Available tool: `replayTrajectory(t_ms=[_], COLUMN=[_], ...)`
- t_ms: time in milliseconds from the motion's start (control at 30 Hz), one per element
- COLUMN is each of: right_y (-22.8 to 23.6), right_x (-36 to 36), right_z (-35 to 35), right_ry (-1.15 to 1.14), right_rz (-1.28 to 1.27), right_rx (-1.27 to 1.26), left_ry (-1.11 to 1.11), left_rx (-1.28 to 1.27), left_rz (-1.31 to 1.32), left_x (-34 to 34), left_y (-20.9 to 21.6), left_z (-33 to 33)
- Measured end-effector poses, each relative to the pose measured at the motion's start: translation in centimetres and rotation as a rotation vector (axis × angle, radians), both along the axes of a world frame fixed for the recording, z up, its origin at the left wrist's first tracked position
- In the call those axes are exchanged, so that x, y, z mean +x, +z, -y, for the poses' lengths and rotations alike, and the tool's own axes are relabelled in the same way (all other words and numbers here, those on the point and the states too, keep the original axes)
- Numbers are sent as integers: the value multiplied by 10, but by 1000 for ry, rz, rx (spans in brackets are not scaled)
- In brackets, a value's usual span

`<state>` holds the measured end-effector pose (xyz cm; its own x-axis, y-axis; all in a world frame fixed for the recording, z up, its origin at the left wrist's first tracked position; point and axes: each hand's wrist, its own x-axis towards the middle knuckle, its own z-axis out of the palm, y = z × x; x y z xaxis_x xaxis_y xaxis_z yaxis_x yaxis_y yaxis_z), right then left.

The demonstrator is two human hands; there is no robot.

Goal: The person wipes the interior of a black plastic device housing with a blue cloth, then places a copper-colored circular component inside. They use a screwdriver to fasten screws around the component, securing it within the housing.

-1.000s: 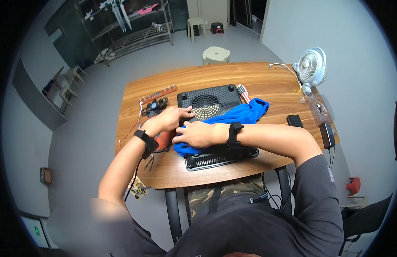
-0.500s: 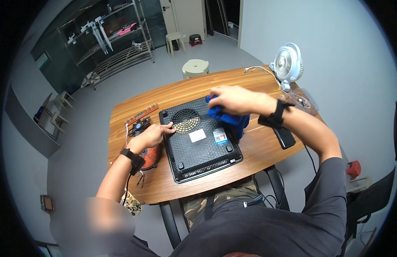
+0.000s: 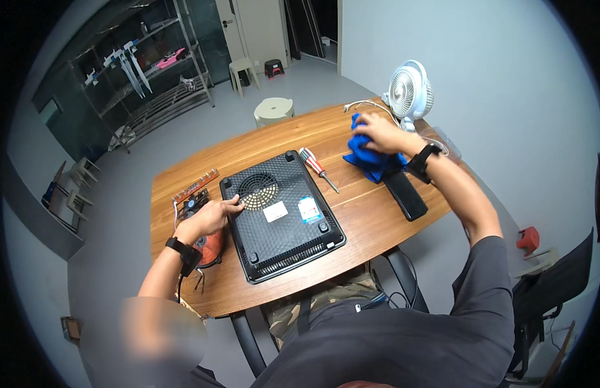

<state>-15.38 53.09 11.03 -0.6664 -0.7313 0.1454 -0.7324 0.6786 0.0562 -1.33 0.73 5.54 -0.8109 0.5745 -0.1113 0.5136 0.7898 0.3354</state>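
A black induction cooker (image 3: 274, 234) lies underside up on the table, its round fan grille, labels and rubber feet showing. My left hand (image 3: 216, 216) grips its left edge, with fingertips on the surface beside the grille; the other fingers are partly hidden. Away to the right, my right hand (image 3: 381, 132) is closed on a bunched blue cloth (image 3: 368, 158) at the table's right side. Between cooker and cloth lies a screwdriver (image 3: 319, 169) with a red, white and dark handle. A black phone (image 3: 406, 195) sits just in front of the cloth.
A copper-coloured coil (image 3: 210, 249) and small black fan (image 3: 193, 202) lie left of the cooker, near an orange strip (image 3: 196, 185). A white fan (image 3: 410, 94) with cables stands at the far right. The wooden table (image 3: 293, 265) has a curved edge.
My right hand has carried the blue cloth off the cooker to the right, uncovering the screwdriver. My left hand stays at the cooker's left edge. The whole view has shifted slightly.
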Motion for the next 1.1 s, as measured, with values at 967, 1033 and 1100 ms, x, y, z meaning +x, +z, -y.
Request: replayTrajectory(t_ms=[967,1033,1100], right_y=[-57,-66,-77], right_x=[-7,-21,-34], right_z=[171,180,186], right_ry=[-14,-17,5], right_rz=[298,267,258], right_rx=[-118,-181,-180], left_ry=[179,334,465], left_rx=[84,138,75], left_rz=[-73,-183,-205], left_x=[0,-11,-26], left_y=[13,18,18], left_z=[-8,-9,-3])
